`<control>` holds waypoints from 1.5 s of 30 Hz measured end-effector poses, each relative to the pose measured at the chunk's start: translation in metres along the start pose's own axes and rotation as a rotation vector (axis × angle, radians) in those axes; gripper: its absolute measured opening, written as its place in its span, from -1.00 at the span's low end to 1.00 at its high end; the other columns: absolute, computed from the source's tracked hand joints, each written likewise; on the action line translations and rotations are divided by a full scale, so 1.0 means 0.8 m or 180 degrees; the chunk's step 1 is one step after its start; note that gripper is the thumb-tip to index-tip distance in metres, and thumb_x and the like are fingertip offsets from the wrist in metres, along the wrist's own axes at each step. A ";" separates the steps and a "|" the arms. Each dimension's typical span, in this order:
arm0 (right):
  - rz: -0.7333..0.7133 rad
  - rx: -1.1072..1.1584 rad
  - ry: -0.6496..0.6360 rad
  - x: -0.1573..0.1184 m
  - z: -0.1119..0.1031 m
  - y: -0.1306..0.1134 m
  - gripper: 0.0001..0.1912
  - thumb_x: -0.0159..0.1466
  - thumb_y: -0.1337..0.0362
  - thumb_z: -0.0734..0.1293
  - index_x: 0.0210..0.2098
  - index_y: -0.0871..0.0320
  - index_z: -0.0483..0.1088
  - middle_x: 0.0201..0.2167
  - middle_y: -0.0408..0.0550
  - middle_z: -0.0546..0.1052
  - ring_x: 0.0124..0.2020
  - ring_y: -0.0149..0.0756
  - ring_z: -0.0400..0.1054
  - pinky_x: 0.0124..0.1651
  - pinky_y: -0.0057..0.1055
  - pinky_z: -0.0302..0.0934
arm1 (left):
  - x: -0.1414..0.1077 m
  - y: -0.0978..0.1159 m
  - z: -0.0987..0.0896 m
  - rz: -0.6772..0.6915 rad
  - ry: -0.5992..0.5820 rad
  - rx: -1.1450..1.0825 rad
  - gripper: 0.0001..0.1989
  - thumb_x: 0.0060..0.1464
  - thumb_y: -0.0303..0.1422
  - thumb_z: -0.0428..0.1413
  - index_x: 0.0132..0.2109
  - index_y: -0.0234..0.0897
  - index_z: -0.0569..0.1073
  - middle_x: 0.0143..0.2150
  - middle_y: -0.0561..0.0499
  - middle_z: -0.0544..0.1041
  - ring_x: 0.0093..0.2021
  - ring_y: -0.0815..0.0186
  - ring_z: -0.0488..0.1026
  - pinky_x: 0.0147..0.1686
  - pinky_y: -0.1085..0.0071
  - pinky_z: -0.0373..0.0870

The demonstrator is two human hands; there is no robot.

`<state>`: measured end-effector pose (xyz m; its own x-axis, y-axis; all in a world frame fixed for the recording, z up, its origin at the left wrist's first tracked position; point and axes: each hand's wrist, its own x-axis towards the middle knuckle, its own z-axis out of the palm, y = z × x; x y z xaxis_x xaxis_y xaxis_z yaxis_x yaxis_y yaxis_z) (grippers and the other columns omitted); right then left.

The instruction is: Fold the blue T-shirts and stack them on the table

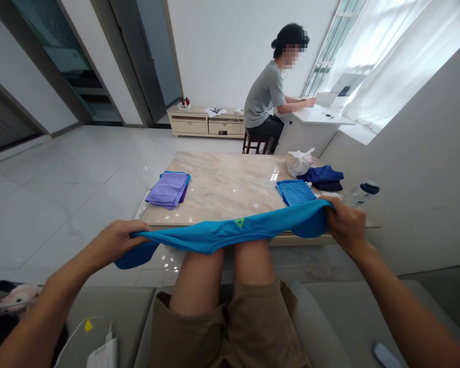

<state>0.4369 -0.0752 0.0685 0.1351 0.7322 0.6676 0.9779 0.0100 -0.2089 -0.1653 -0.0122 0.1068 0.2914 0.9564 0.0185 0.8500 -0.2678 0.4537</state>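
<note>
Knees (pixel 210 271) below blue garment (pixel 222 232); left hand (pixel 117 243), right hand (pixel 345 225) gripping its ends, stretched wide across marble table (pixel 222 189) edge.

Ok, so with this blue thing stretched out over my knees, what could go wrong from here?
The right hand is close to the clear bottle, so a wide move might knock it over. The blue garment sags past the left hand above the tiled floor, so that end could slip and land there. Lowering it might also disturb the folded blue cloth on the marble table.
</note>
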 end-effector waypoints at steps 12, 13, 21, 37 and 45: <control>0.0075 -0.0014 0.0429 -0.027 0.014 0.011 -0.58 0.42 0.08 0.18 -0.16 0.09 0.64 -0.43 0.10 0.67 -0.57 -0.11 0.46 -0.43 -0.27 0.20 | -0.001 0.018 -0.003 -0.0403 0.0032 -0.0913 -0.63 -0.08 0.09 0.20 -0.34 -0.05 0.70 -0.31 -0.05 0.73 -0.23 -0.04 0.66 -0.18 0.18 0.59; 0.0033 -0.0013 0.0296 -0.031 0.016 0.015 -0.60 0.40 0.10 0.19 -0.16 0.08 0.65 -0.43 0.09 0.67 -0.57 -0.12 0.46 -0.43 -0.28 0.19 | -0.002 0.019 -0.001 -0.0486 -0.0169 -0.1009 -0.64 -0.11 0.08 0.22 -0.38 -0.05 0.69 -0.34 -0.05 0.71 -0.26 -0.03 0.65 -0.22 0.19 0.57; 0.0292 -0.0186 0.0309 0.014 -0.010 0.016 -0.63 0.34 0.08 0.19 -0.18 -0.01 0.64 -0.51 0.10 0.61 -0.58 -0.02 0.44 -0.41 -0.19 0.19 | 0.011 0.018 -0.037 -0.0297 0.0404 -0.1021 -0.68 -0.12 0.04 0.22 -0.48 -0.07 0.65 -0.41 0.01 0.64 -0.34 0.13 0.52 -0.30 0.30 0.46; 0.0394 -0.0292 0.1166 0.058 -0.018 0.006 -0.61 0.35 0.03 0.15 -0.27 0.07 0.54 -0.38 0.22 0.66 -0.49 -0.02 0.49 -0.33 -0.20 0.24 | 0.032 -0.009 -0.016 -0.0285 0.2689 0.0707 -0.61 0.29 0.00 -0.11 -0.23 -0.12 0.48 -0.43 -0.02 0.48 -0.44 0.18 0.37 -0.34 0.33 0.14; 0.0431 -0.0460 0.0856 0.027 0.028 0.048 -0.61 0.35 0.01 0.17 -0.40 0.05 0.50 -0.62 0.10 0.48 -0.61 -0.10 0.32 -0.41 -0.21 0.07 | 0.059 -0.030 0.013 -0.0418 0.2432 0.1006 -0.53 0.23 0.08 -0.08 -0.51 -0.09 0.12 -0.63 0.06 0.12 -0.57 0.26 0.01 -0.39 0.33 -0.15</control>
<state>0.4735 -0.0437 0.0590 0.2840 0.5141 0.8094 0.9581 -0.1861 -0.2179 -0.1672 0.0384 0.0872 -0.0994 0.7675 0.6334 0.9725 -0.0598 0.2251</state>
